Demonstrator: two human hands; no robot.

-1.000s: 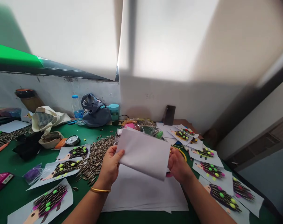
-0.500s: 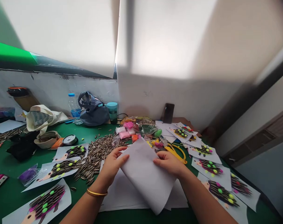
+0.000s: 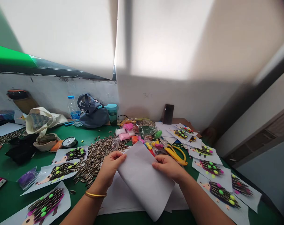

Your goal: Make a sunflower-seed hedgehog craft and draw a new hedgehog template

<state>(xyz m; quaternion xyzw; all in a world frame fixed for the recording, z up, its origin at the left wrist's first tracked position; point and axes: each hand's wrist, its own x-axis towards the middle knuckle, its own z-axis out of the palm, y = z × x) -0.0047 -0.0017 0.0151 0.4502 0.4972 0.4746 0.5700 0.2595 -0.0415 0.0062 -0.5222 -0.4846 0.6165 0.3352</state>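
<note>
Between my two hands is a sheet of white paper (image 3: pixel 145 179), tilted with one corner pointing away from me. My left hand (image 3: pixel 111 168) pinches its left edge, thumb on top. On the right edge, my right hand (image 3: pixel 168 167) grips it the same way. Under the held sheet lie more white paper sheets (image 3: pixel 118 200) on the green table. A heap of striped sunflower seeds (image 3: pixel 97 156) spreads just beyond my left hand. Past the paper's far corner sit bagged lumps of coloured clay (image 3: pixel 126 132). Yellow-handled scissors (image 3: pixel 177 155) lie beyond my right hand.
Finished-looking hedgehog pictures of seeds and clay lie at left (image 3: pixel 47 203) and right (image 3: pixel 222 193). Along the wall stand a water bottle (image 3: pixel 74 111), a blue bag (image 3: pixel 92 114), a teal-lidded cup (image 3: pixel 112 114) and a phone (image 3: pixel 168 114). A tape roll (image 3: pixel 69 142) lies at left.
The left hand's fingers have closed more tightly on the paper's edge. Both hands and the sheet have shifted slightly left in view.
</note>
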